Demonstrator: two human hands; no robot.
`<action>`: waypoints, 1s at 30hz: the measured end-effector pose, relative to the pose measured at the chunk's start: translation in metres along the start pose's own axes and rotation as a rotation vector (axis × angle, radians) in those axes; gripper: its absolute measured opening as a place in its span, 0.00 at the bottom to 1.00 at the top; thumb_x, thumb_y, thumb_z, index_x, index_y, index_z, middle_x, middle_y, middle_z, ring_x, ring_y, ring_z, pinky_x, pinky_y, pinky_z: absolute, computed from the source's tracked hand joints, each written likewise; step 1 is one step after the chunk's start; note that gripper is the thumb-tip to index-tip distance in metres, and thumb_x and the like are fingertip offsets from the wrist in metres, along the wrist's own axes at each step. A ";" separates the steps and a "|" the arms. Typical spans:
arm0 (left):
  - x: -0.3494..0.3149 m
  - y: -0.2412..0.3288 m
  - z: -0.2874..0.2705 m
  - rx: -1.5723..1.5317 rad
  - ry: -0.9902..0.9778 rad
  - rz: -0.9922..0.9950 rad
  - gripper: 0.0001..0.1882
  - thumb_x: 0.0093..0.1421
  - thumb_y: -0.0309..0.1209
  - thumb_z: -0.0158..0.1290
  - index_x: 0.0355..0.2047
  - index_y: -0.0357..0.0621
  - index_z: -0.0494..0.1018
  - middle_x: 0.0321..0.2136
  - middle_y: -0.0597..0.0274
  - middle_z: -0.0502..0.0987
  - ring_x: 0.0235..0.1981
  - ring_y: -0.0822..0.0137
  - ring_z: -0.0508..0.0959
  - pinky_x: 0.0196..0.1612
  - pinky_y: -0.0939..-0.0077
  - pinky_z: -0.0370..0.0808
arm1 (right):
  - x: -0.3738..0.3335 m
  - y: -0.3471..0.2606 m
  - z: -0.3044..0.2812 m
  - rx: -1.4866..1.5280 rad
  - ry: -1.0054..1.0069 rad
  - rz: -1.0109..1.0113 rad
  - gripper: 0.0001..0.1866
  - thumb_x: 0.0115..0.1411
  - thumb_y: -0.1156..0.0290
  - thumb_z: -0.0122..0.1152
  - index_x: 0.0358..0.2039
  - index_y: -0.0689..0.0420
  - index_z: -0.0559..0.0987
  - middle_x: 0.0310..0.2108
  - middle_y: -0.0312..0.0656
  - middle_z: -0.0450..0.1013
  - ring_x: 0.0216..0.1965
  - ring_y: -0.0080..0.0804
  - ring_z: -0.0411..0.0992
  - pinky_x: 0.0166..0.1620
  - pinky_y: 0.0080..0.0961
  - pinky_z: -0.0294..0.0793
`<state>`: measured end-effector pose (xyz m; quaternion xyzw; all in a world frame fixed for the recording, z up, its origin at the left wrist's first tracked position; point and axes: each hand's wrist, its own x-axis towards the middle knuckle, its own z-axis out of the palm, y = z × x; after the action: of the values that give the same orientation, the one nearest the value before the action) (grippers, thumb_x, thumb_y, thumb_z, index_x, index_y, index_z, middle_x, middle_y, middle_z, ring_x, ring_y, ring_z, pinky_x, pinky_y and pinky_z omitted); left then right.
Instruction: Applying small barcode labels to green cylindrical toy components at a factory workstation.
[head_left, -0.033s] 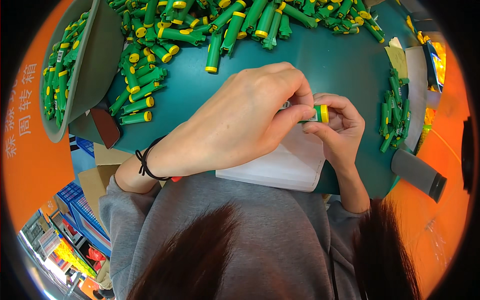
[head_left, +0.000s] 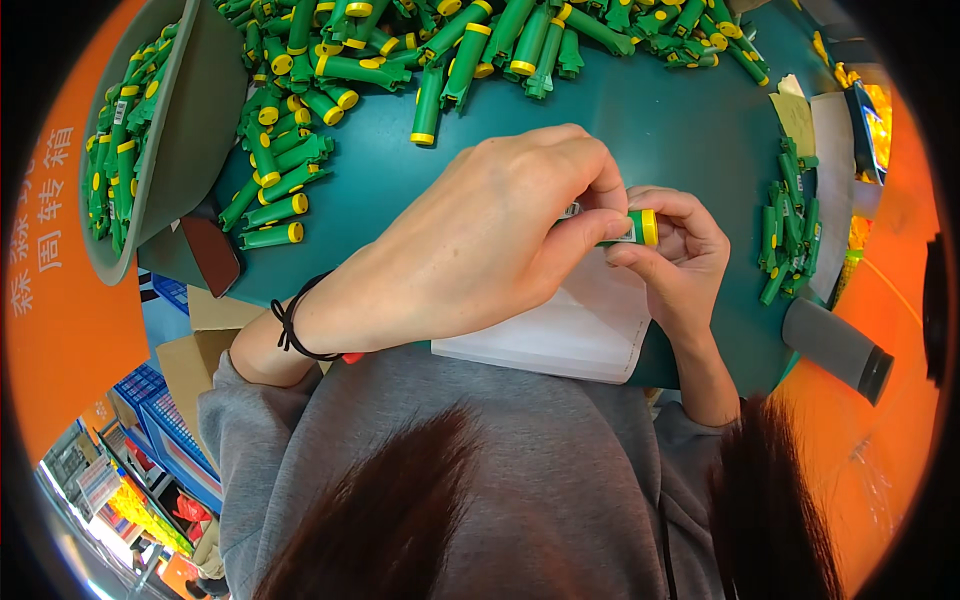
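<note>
Green with a yellow cap, the small tube is pinched by fingers of both our left hand and right hand above the white sheet, probably to steady its label.

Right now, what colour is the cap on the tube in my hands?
Yellow cap on a green tube, head view.

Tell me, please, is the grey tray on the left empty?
No, the grey tray holds many green tubes with yellow caps.

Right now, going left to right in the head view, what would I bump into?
Grey bin of tubes → loose green tubes → left hand → green tube with yellow cap → right hand → small tube pile → grey roll.
</note>
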<state>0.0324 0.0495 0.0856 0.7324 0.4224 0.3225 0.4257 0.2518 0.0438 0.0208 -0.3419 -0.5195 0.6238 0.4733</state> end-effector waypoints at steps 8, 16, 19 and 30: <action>0.002 0.000 -0.001 -0.026 -0.016 -0.019 0.04 0.62 0.22 0.58 0.34 0.34 0.75 0.35 0.57 0.79 0.35 0.64 0.79 0.40 0.73 0.77 | 0.000 0.000 0.001 0.014 0.021 0.017 0.25 0.45 0.85 0.76 0.45 0.65 0.77 0.45 0.46 0.76 0.45 0.29 0.75 0.50 0.25 0.78; 0.002 0.002 -0.005 0.028 -0.048 -0.015 0.03 0.62 0.22 0.58 0.34 0.34 0.75 0.35 0.57 0.79 0.35 0.65 0.79 0.40 0.73 0.78 | 0.000 0.000 -0.003 0.036 -0.062 -0.043 0.22 0.50 0.88 0.72 0.47 0.68 0.77 0.46 0.46 0.76 0.48 0.30 0.76 0.53 0.28 0.80; 0.001 0.003 -0.002 -0.034 -0.037 -0.034 0.03 0.62 0.22 0.58 0.34 0.34 0.75 0.36 0.56 0.79 0.35 0.65 0.79 0.41 0.73 0.77 | -0.001 -0.005 0.001 0.030 0.022 0.061 0.23 0.48 0.86 0.74 0.45 0.67 0.76 0.45 0.47 0.76 0.42 0.30 0.77 0.42 0.24 0.82; 0.000 0.003 -0.004 -0.014 -0.006 0.046 0.03 0.62 0.21 0.58 0.34 0.35 0.75 0.38 0.54 0.79 0.35 0.66 0.80 0.41 0.74 0.77 | 0.001 -0.005 0.006 0.083 0.022 0.086 0.23 0.48 0.86 0.74 0.45 0.68 0.76 0.41 0.47 0.78 0.39 0.29 0.78 0.41 0.25 0.83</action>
<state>0.0303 0.0495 0.0900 0.7398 0.4018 0.3330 0.4247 0.2470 0.0428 0.0269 -0.3507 -0.4728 0.6607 0.4657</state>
